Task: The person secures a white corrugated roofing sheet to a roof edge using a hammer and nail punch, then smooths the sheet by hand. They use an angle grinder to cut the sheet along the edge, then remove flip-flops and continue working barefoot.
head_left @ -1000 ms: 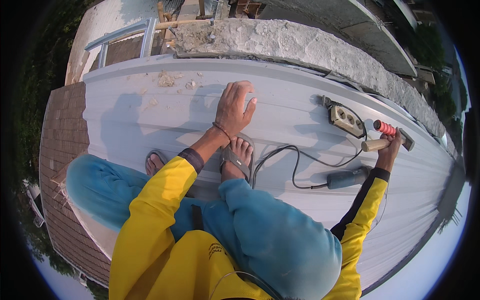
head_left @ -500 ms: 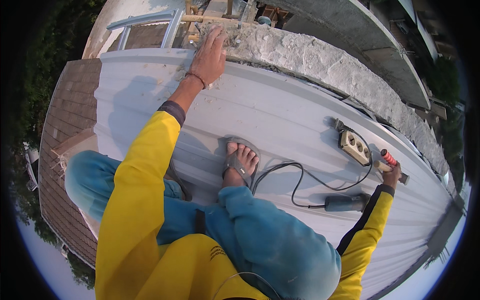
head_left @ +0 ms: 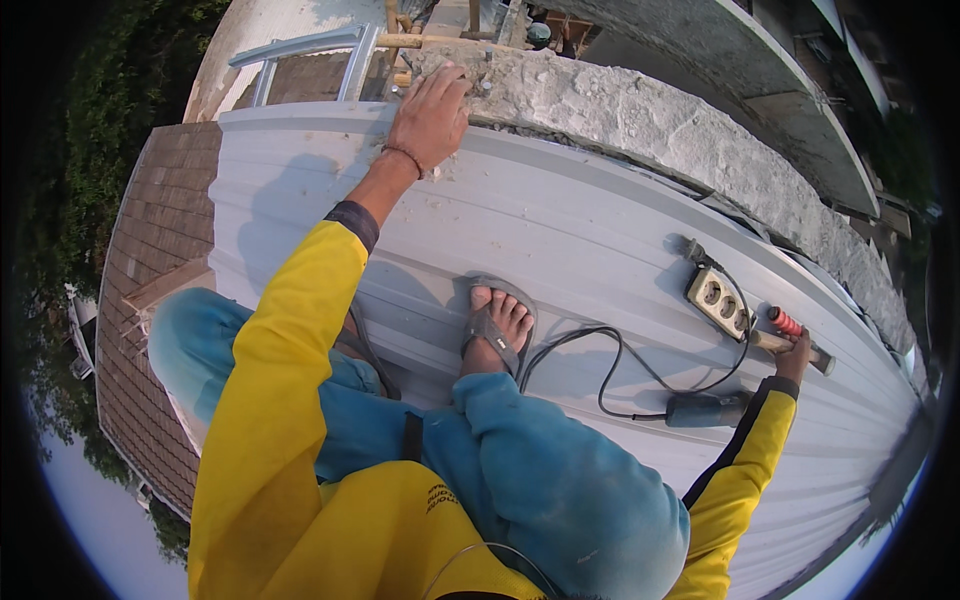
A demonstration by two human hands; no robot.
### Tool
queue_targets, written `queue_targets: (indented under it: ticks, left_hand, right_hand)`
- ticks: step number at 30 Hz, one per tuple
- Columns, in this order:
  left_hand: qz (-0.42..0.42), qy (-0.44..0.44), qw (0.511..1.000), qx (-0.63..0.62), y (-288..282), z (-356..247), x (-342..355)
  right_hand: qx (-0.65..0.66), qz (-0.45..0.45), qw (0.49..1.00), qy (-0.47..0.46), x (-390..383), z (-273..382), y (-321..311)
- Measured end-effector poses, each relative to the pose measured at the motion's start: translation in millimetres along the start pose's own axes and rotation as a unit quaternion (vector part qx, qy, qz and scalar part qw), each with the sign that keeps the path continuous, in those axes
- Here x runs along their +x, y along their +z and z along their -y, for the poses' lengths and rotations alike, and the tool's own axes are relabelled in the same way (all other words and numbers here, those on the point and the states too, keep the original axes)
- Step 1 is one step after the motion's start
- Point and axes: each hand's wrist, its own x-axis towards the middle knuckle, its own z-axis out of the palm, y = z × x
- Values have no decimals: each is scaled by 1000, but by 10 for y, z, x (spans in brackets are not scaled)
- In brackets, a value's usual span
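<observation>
My left hand (head_left: 425,125) lies on the near edge of the rough concrete ledge (head_left: 640,120), fingers stretched over dusty rubble beside small metal studs (head_left: 488,88). At the right, my right hand (head_left: 792,360) is wrapped round the wooden handle of a hammer (head_left: 823,362); a red ridged grip (head_left: 785,322) sticks up just beyond it, and whether that hand holds it too is unclear. A three-socket power strip (head_left: 720,300) with a plug and black cable rests on the grey corrugated sheet (head_left: 560,230), near a blue-grey cylindrical power tool (head_left: 690,410) below my right hand.
My sandalled foot (head_left: 500,330) is on the sheet, amid loops of cable. A brown tiled roof (head_left: 150,230) drops away at the left. Metal channel frames (head_left: 300,50) and wooden battens sit beyond the ledge at top left. A concrete slab (head_left: 760,70) rises behind at top right.
My left hand has moved from above my foot up and left onto the ledge. My right hand has lowered slightly with the hammer. The view has shifted a little.
</observation>
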Motion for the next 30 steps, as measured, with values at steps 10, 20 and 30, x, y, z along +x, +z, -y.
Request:
queue_targets:
  ticks: [10, 20, 30]
  left_hand:
    - [19, 71, 995, 64, -40, 130, 188]
    - [-120, -3, 991, -61, 156, -60, 26]
    - [-157, 67, 980, -100, -152, 161, 593]
  right_hand:
    - [12, 22, 1000, 19, 234, -36, -95]
    - [117, 15, 992, 38, 312, 20, -229]
    - [173, 61, 983, -29, -1839, 439, 854]
